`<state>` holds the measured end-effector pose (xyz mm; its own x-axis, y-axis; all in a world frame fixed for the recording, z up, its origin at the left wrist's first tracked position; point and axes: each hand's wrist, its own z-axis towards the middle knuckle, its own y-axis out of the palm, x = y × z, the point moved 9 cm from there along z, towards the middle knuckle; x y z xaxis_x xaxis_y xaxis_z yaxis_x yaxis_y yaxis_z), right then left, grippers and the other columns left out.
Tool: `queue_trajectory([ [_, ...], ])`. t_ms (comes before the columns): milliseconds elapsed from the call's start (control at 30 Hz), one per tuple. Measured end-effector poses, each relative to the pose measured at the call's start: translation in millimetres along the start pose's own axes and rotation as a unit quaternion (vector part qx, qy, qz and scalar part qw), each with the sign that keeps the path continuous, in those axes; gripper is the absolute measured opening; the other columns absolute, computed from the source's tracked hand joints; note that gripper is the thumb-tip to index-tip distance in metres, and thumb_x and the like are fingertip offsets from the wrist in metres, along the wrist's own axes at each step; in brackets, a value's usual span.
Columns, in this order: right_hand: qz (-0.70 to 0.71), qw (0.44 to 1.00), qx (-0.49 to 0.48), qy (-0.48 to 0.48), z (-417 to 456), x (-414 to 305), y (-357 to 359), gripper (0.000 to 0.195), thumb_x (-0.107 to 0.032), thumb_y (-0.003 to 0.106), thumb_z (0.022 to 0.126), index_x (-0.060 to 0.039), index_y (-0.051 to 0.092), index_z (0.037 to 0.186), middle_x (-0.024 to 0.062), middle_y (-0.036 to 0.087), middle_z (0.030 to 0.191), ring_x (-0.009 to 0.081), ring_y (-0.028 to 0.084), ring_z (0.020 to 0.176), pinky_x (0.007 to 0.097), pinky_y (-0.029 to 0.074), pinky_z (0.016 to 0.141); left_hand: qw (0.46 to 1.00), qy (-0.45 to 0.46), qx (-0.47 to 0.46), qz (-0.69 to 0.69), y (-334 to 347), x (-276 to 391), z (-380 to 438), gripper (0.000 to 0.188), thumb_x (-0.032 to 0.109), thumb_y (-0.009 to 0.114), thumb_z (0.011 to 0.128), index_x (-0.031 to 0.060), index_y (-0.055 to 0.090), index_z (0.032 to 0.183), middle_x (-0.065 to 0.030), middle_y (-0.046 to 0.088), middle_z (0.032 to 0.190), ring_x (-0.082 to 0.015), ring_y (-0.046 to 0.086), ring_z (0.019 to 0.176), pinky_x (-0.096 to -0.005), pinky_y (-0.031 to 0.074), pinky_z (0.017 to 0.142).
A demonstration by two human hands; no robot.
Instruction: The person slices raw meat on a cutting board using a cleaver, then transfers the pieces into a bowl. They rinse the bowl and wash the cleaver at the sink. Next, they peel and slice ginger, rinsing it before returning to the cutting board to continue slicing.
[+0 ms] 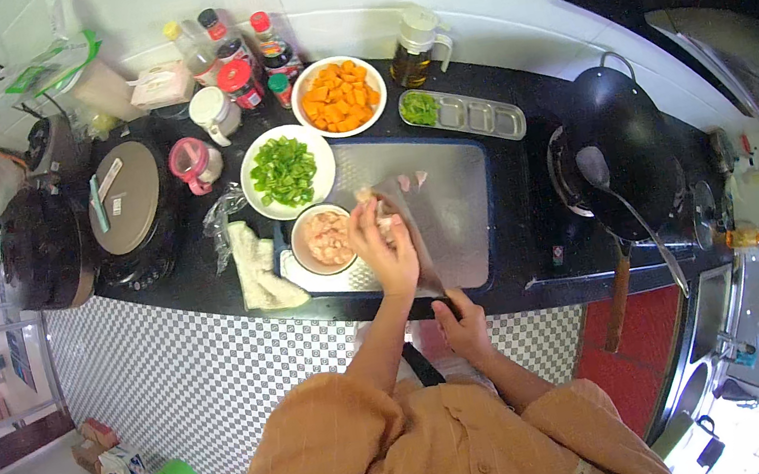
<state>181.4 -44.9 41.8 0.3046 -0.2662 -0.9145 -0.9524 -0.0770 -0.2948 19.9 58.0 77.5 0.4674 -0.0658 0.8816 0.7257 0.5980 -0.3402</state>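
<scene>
My right hand (463, 325) grips the handle of a cleaver (410, 231), its broad blade tilted over the metal cutting board (464, 222). My left hand (386, 251) is against the blade's left side, fingers over pale raw meat pieces (386, 224); whether it grips them is hard to tell. Two small meat bits (413, 180) lie on the board beyond the blade. Just left of my left hand stands a bowl of chopped raw meat (328, 239). Behind it are a plate (258, 209) of cut green peppers (284, 172) and a bowl (376, 81) of orange cubes (338, 97).
A wok (618, 141) with a metal ladle (628, 201) sits on the stove at right. Beyond the board are a divided metal tray (480, 116) and an oil jug (415, 48). A white cloth (260, 269), a pink-lidded jar (195, 164) and several sauce bottles (273, 46) stand left.
</scene>
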Motion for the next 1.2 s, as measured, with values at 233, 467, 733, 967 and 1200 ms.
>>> queue_trajectory([
  [233,-0.051,0.996,-0.073,-0.029,10,-31,32,0.03,-0.024,0.061,0.085,0.0004,0.056,0.102,0.0204,0.062,0.081,0.0263,0.064,0.075,0.0316,0.048,0.067,0.988,-0.07,0.139,0.003,-63,-53,14,0.025,0.014,0.056,0.086,0.0022,0.054,0.107,-0.0176,0.044,0.114,-0.0327,0.042,0.107,-0.0399,0.033,0.093],
  [467,-0.047,0.995,0.02,-0.089,18,-31,-2,0.013,-0.013,0.056,0.086,-0.0002,0.056,0.085,0.0013,0.05,0.056,0.0059,0.047,0.051,0.0238,0.038,0.046,0.982,-0.085,0.167,0.04,-71,-87,24,0.024,0.0,0.05,0.074,0.0004,0.055,0.097,-0.0157,0.048,0.104,-0.0287,0.046,0.097,-0.0381,0.037,0.087],
  [733,0.131,0.986,0.104,0.008,30,3,-89,0.011,-0.011,0.046,0.092,-0.001,0.051,0.095,0.0004,0.046,0.053,0.006,0.04,0.039,0.0211,0.032,0.035,0.999,0.012,0.026,-0.031,-47,-24,79,0.024,-0.003,0.051,0.072,0.0028,0.056,0.095,-0.0125,0.049,0.096,-0.0245,0.049,0.081,-0.0329,0.042,0.074],
  [967,0.19,0.965,0.166,0.074,18,35,-109,0.019,-0.017,0.051,0.092,-0.0023,0.049,0.104,0.001,0.048,0.056,0.0068,0.041,0.041,0.022,0.033,0.035,0.916,-0.023,-0.36,0.177,123,-58,47,0.026,0.022,0.064,0.075,0.0055,0.062,0.095,-0.0164,0.054,0.102,-0.0343,0.056,0.091,-0.0411,0.046,0.08],
  [1200,0.191,0.961,0.189,0.063,0,39,-114,0.013,-0.015,0.048,0.093,-0.0021,0.049,0.098,0.0018,0.047,0.054,0.0075,0.041,0.039,0.0224,0.033,0.034,0.884,0.024,-0.415,0.215,172,-66,31,0.015,0.016,0.066,0.07,0.0075,0.064,0.082,-0.0146,0.058,0.089,-0.0323,0.061,0.081,-0.0409,0.05,0.074],
])
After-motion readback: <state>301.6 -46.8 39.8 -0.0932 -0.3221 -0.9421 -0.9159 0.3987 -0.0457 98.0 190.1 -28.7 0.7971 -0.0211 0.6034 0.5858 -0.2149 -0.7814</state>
